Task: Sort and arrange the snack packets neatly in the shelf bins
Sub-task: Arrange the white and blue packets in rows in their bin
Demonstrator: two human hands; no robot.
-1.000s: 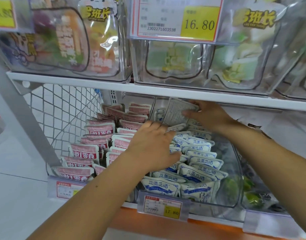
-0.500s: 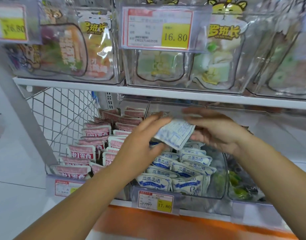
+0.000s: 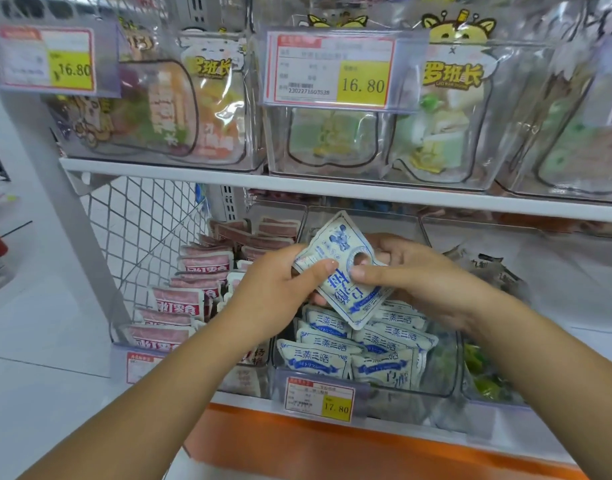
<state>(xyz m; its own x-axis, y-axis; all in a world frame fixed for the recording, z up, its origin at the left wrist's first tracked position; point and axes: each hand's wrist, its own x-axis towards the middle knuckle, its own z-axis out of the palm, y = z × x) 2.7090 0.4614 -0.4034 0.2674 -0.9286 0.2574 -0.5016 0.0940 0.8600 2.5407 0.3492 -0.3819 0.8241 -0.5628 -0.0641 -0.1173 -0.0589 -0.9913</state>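
A blue-and-white snack packet (image 3: 344,271), tilted with its printed face toward the camera, is held above the clear middle bin (image 3: 446,372) of the lower shelf. The left hand (image 3: 280,289) pinches its left edge, thumb on the front; the right hand (image 3: 412,271) grips its right side, thumb on the front. Below lie matching blue packets (image 3: 335,355) in rows. The bin to the left holds pink packets (image 3: 180,301). A price tag (image 3: 320,398) reading 17.80 hangs on the near bin front.
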